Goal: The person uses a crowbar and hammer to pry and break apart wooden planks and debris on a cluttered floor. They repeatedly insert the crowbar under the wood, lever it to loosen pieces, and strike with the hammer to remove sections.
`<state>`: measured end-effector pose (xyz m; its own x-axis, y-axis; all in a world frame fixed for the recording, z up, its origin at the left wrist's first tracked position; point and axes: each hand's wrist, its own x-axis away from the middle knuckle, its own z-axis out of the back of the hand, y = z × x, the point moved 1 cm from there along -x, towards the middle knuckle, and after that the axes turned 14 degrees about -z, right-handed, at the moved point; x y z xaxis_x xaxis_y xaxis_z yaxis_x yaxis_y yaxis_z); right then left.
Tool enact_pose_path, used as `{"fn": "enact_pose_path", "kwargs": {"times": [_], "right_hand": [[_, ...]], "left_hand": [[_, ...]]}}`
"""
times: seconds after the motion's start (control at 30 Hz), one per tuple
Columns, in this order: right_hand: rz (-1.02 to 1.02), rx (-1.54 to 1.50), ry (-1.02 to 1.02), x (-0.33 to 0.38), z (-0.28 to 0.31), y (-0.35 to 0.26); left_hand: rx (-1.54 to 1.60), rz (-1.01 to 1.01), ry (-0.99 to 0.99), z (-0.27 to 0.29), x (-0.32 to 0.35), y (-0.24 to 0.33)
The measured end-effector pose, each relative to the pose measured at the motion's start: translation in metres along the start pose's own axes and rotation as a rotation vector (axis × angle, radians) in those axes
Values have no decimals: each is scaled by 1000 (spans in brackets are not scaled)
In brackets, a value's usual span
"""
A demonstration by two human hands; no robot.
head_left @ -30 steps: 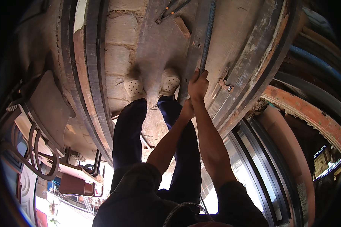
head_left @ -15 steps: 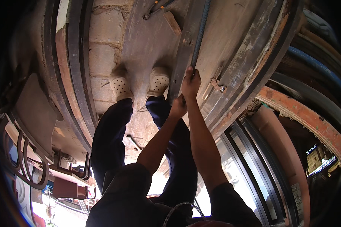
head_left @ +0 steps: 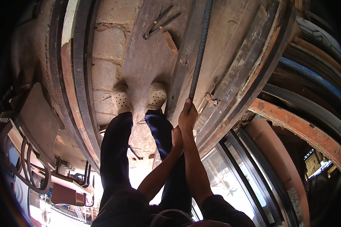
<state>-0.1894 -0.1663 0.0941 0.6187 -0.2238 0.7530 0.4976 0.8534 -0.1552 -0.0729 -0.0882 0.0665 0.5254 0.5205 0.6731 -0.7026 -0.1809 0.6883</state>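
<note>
Head view: my right hand [head_left: 187, 115] clamped round ribbed bar [head_left: 199, 56], which runs from frame centre to top edge. My left hand [head_left: 177, 139] just below, partly behind right wrist; cannot tell whether it grips bar too. Progress, as I judge: bar in hand, not let go; far end out of frame, remaining work unclear. Pincers [head_left: 170, 20] lie unheld, upper middle.

dusty floor [head_left: 144, 68] | brown chair [head_left: 38, 113] left | framed glass [head_left: 227, 183] right | glare
</note>
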Motion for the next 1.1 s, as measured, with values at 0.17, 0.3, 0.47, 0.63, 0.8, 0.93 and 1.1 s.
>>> {"fn": "enact_pose_path", "kwargs": {"times": [0.17, 0.3, 0.47, 0.63, 0.8, 0.93, 1.1], "right_hand": [[174, -58, 158, -38, -33, 18], [48, 52, 125, -44, -23, 23], [124, -58, 226, -51, -58, 23], [149, -87, 126, -62, -109, 19], [200, -79, 108, -28, -154, 9], [235, -139, 146, -29, -146, -5], [205, -20, 192, -34, -89, 10]], "left_hand": [[704, 216, 221, -4, -23, -3], [601, 112, 110, -38, -22, -40], [566, 62, 109, -37, -42, -70], [542, -5, 97, 2, -83, -104], [537, 1, -10, 63, -86, -123], [588, -22, -57, 65, -85, -116], [694, 19, -60, 15, -46, -90]]}}
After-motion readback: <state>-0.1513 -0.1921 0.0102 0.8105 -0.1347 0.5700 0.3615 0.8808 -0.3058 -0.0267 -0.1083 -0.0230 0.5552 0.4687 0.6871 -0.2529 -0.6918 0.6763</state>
